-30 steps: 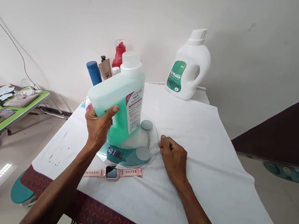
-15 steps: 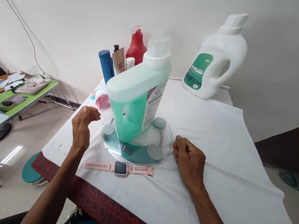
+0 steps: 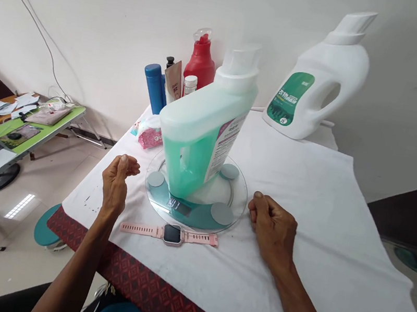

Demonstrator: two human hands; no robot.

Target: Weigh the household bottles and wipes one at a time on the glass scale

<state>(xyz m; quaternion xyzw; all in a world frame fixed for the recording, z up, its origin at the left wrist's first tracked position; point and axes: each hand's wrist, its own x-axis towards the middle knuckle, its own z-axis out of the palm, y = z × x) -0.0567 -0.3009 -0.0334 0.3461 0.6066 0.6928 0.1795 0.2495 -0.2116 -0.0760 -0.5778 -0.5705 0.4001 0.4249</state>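
A translucent jug of green liquid stands upright on a round glass scale on the white-clothed table. My left hand hovers just left of the scale, fingers loosely curled and apart, holding nothing. My right hand rests on the cloth right of the scale, fingers curled in a loose fist with nothing visible in it. A pink smartwatch lies flat in front of the scale, between my hands.
A white detergent jug stands at the back right. Behind the scale are a blue bottle, a tube, a red bottle and a pink packet. A green side table with papers stands left.
My left hand set the green jug upright on the scale and let go, then drew back to the left. My right hand stayed beside the scale.
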